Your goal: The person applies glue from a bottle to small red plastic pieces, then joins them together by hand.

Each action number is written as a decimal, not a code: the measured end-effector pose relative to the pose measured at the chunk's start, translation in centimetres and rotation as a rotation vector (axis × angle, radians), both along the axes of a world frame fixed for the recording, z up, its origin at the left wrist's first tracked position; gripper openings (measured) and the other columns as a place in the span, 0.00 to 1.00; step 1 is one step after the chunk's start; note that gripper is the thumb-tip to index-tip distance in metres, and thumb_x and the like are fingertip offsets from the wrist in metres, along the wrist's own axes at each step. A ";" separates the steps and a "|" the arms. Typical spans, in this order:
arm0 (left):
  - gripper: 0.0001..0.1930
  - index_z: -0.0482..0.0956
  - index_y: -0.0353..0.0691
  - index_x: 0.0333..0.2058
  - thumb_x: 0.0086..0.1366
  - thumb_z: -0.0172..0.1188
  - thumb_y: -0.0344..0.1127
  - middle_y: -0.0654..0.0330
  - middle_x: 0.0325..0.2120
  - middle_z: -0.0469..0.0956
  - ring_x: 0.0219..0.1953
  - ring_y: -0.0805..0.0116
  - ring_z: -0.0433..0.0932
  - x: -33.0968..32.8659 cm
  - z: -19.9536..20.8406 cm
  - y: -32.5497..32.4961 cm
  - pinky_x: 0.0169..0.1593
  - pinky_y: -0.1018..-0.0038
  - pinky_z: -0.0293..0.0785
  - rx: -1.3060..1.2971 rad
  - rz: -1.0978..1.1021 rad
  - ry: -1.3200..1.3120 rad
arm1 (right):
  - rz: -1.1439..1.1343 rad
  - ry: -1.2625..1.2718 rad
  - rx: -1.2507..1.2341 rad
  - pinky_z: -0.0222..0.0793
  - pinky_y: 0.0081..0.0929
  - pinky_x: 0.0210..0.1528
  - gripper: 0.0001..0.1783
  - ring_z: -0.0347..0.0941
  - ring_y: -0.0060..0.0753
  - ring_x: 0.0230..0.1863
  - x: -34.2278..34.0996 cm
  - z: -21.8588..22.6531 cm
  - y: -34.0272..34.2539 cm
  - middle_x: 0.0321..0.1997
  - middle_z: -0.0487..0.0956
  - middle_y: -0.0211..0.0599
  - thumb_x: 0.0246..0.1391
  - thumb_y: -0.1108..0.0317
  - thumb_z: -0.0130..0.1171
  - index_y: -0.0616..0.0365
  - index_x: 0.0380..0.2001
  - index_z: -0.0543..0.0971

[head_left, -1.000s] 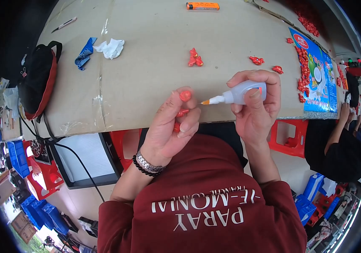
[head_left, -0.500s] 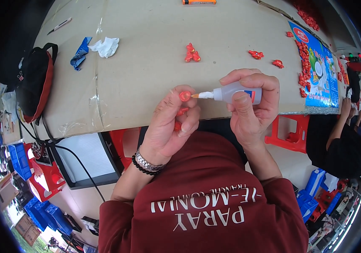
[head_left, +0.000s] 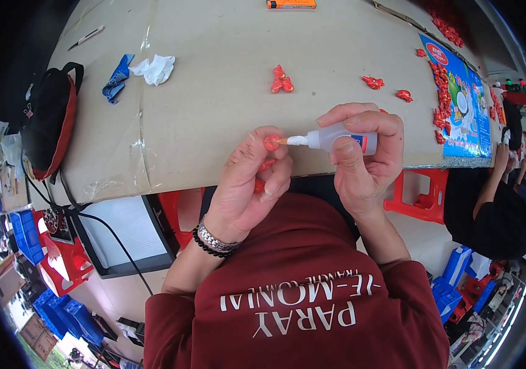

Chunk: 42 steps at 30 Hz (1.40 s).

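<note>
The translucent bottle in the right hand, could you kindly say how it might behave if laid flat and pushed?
The bottle would probably roll, as its body looks rounded. Its translucent, plastic look suggests it may flex. The slim orange tip beyond the white nozzle might bend if knocked.

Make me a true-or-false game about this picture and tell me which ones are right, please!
1. The right hand holds a squeeze bottle. True.
2. The bottle's tip points away from the left hand. False: it points at a red piece held in the left hand.
3. A pen lies on the left side of the table. True.
4. The white tissue lies on the blue poster. False: the white tissue is beside a crumpled blue thing.
5. A cluster of red pieces sits beyond the hands. True.
</note>
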<state>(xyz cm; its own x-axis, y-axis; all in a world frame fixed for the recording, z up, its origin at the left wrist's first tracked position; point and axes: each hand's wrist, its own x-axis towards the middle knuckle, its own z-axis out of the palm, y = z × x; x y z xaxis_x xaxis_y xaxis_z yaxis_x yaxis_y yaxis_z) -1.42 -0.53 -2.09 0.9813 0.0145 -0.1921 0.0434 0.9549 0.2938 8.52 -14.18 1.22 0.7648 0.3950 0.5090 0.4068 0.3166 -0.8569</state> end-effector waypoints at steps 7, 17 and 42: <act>0.12 0.72 0.41 0.43 0.70 0.48 0.43 0.66 0.31 0.72 0.17 0.79 0.62 0.0 0.0 0.0 0.18 0.84 0.54 -0.020 -0.004 0.007 | -0.003 -0.012 -0.008 0.69 0.22 0.38 0.13 0.74 0.27 0.37 0.0 0.2 0.1 0.37 0.76 0.44 0.50 0.83 0.56 0.60 0.38 0.68; 0.12 0.73 0.41 0.43 0.70 0.48 0.42 0.67 0.30 0.72 0.17 0.79 0.62 0.1 0.2 0.1 0.18 0.83 0.54 -0.023 -0.007 0.023 | 0.004 -0.012 0.009 0.68 0.21 0.39 0.13 0.73 0.25 0.37 0.0 0.3 0.1 0.38 0.77 0.44 0.50 0.82 0.57 0.60 0.38 0.69; 0.10 0.72 0.42 0.42 0.70 0.49 0.41 0.67 0.31 0.73 0.17 0.80 0.61 0.1 0.5 0.0 0.18 0.84 0.54 -0.044 0.008 0.006 | -0.036 -0.085 -0.029 0.67 0.20 0.38 0.11 0.71 0.24 0.36 0.2 0.5 0.0 0.38 0.77 0.44 0.51 0.82 0.57 0.61 0.37 0.69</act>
